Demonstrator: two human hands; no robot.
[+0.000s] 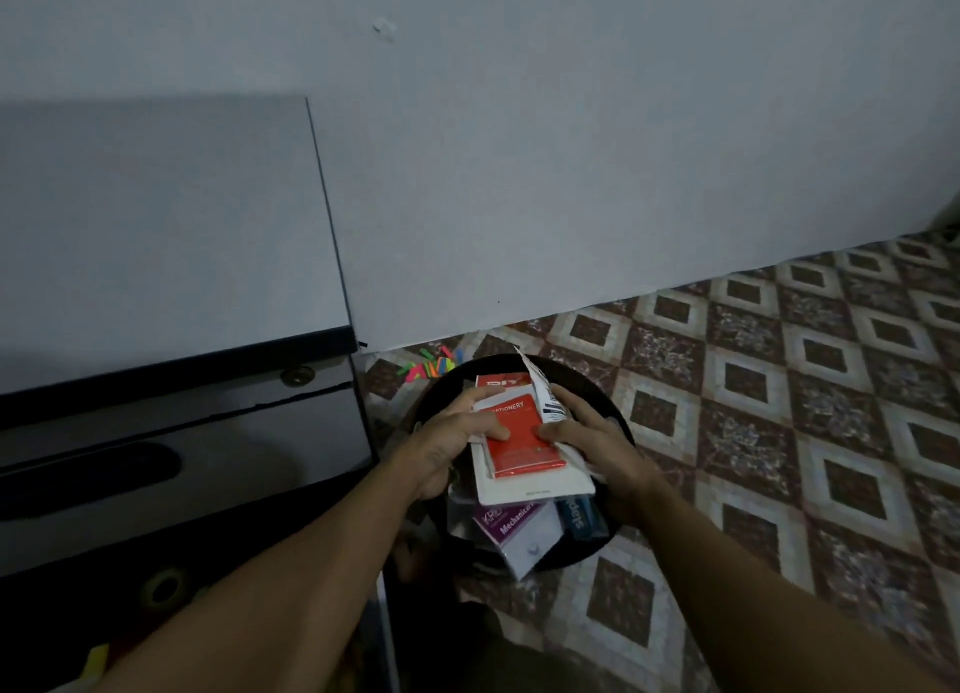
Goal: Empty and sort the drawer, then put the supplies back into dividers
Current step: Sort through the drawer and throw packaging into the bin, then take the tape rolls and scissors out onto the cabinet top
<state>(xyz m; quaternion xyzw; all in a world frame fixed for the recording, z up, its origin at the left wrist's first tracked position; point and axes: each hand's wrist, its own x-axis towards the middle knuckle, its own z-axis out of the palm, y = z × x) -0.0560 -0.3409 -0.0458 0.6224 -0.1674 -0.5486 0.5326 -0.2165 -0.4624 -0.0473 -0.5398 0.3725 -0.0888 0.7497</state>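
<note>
My two hands hold a stack of stationery packs over a round black tray (618, 422) on the floor. My left hand (452, 437) grips the left side of a red stationery pack (524, 443), thumb on top. My right hand (587, 437) grips the right side of the pack together with a white wrapper (545, 396). A white card (530, 489) lies under the red pack. Below them sit a purple mechanical-pencil box (514, 521) and a blue staples box (579, 515).
A grey desk (156, 235) with dark drawer fronts (182, 432) stands at the left. Several small neon-coloured pieces (436, 365) lie on the patterned tile floor (779, 406) by the wall. A yellow item (96, 661) shows at the lower left.
</note>
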